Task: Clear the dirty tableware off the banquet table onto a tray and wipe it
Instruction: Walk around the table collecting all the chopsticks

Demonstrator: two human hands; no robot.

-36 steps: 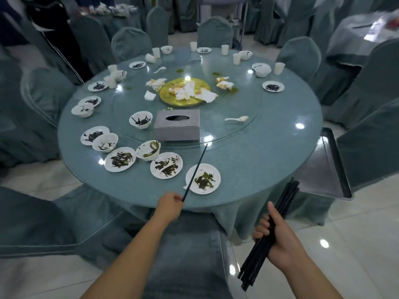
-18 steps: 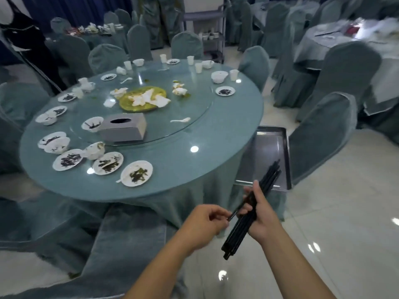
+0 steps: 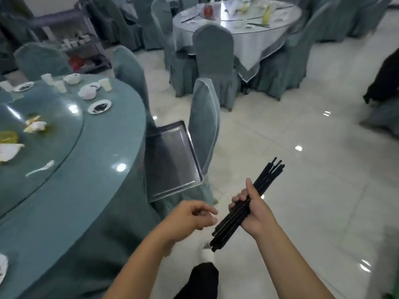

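Curled round a bundle of black chopsticks (image 3: 267,180), the right grip (image 3: 257,214) holds them slantwise over the tiled floor, fingers wrapped across the sticks and thumb lying along their upper side. The bundle's top ends fan out unevenly up and to the right, and its lower ends point down toward a white shoe (image 3: 208,254). The left grip (image 3: 187,219) hangs just beside the lower part of the bundle, apart from it, fingers loosely bent and pinching nothing. A metal tray (image 3: 170,160) lies on the seat of a covered chair (image 3: 205,117), its long edge close against the round surface (image 3: 103,147) at the left. On that surface, near the far rim, stand several white cups (image 3: 105,84), a small bowl (image 3: 72,78) and a small plate (image 3: 99,106) with dark scraps on it. A white spoon (image 3: 41,168) lies on the glass turntable (image 3: 43,126), with crumpled napkins (image 3: 35,126) farther left. Beyond the chairs, a second table (image 3: 237,24) with a pale cloth carries more tableware.
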